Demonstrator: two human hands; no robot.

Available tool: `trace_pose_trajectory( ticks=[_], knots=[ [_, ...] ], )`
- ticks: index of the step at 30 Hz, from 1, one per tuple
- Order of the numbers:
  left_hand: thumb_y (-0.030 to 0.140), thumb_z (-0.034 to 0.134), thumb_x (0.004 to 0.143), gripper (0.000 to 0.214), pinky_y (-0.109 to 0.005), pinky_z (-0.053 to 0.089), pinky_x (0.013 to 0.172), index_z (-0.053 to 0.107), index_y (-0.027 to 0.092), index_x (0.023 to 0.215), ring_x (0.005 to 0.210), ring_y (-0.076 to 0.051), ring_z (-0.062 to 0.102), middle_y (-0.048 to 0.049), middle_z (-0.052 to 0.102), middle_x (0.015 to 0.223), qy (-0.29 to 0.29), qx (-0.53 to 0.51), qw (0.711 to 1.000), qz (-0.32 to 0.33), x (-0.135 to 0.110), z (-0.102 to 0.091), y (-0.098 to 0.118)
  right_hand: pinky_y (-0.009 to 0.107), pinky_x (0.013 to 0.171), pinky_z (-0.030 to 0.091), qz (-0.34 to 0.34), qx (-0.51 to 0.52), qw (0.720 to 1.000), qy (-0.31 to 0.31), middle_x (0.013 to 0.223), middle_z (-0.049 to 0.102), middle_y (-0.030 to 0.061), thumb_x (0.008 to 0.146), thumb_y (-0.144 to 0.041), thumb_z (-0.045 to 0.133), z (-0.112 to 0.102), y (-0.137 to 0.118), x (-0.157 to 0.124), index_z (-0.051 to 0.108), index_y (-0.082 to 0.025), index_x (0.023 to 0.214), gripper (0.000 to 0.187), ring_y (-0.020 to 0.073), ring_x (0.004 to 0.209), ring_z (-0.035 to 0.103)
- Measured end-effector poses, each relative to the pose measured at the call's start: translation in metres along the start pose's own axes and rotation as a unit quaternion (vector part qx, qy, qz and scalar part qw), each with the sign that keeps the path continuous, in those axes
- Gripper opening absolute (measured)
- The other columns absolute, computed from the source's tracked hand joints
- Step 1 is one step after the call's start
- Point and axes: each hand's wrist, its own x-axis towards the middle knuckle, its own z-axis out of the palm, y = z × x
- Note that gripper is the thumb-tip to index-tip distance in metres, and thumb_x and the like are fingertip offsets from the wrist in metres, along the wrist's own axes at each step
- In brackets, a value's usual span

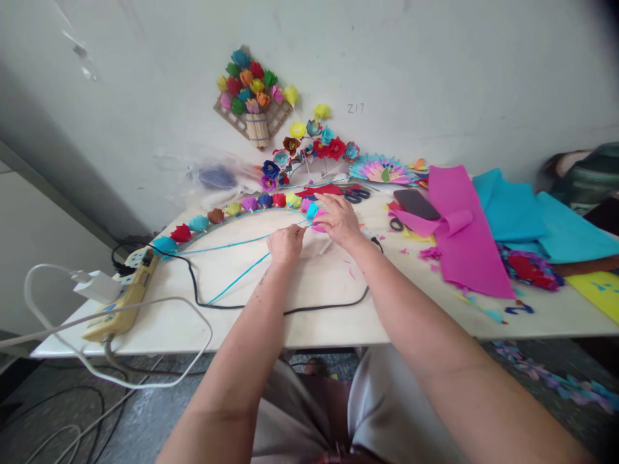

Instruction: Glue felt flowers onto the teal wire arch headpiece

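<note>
A garland of colourful paper flowers (264,200) curves across the table along a thin blue cord (222,246). My left hand (286,243) is closed in a pinch on that cord, just left of the garland's right end. Closed around a pink paper flower (318,221) at this end is my right hand (340,219), its fingertips close to the left hand's. A light blue paper flower (311,211) sits beside the pink one, partly behind the right fingers. One tail of the cord slants down from my left hand to the table.
A yellow power strip (120,303) with a white charger (98,287) stands at the left; a black cable (329,308) crosses in front. Scissors (356,195), a phone (416,203), pink sheets (467,225) and blue sheets (507,206) lie to the right. Finished flowers (333,148) stand along the wall.
</note>
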Motion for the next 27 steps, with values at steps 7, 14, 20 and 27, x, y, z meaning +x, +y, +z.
trace_pose_trajectory(
  ticks=[7,14,20,27],
  knots=[
    [0.049,0.033,0.080,0.039,-0.026,0.033,0.064,0.063,0.027,0.090,0.083,-0.019,0.057,-0.0054,0.066,0.085,0.012,-0.008,1.000,0.013,-0.0013,0.0004,0.0008,0.039,0.097,0.027,-0.014,-0.012,1.000,0.002,0.130,0.037,-0.0024,0.073,-0.023,0.054,-0.0030,0.0003,-0.0001,0.068,-0.024,0.077,0.015,0.0223,0.118,0.030],
    [0.049,0.032,0.080,0.039,-0.026,0.033,0.064,0.063,0.027,0.090,0.083,-0.019,0.057,-0.0054,0.066,0.085,0.007,0.001,1.000,0.017,-0.0020,-0.0016,0.0018,0.039,0.097,0.026,-0.026,-0.023,0.999,-0.009,0.131,0.036,-0.0024,0.072,-0.021,0.054,-0.0048,-0.0005,0.0004,0.067,-0.024,0.077,0.014,0.0227,0.119,0.028],
    [0.050,0.032,0.080,0.040,-0.026,0.033,0.065,0.063,0.027,0.090,0.083,-0.019,0.057,-0.0054,0.066,0.085,-0.001,-0.004,1.000,0.014,-0.0024,-0.0023,0.0021,0.040,0.097,0.026,-0.024,-0.021,0.999,-0.015,0.132,0.035,0.0002,0.073,-0.020,0.053,-0.0059,0.0001,-0.0002,0.065,-0.024,0.089,0.020,0.0233,0.119,0.028],
    [0.051,0.030,0.080,0.042,-0.026,0.035,0.065,0.064,0.027,0.090,0.083,-0.019,0.057,-0.0058,0.066,0.084,0.001,-0.004,1.000,0.004,-0.0004,0.0003,0.0006,0.041,0.095,0.025,-0.032,-0.010,0.999,-0.036,0.136,0.028,-0.0016,0.072,-0.021,0.053,-0.0088,0.0033,-0.0032,0.066,-0.024,0.086,0.019,0.0243,0.118,0.027]
  ],
)
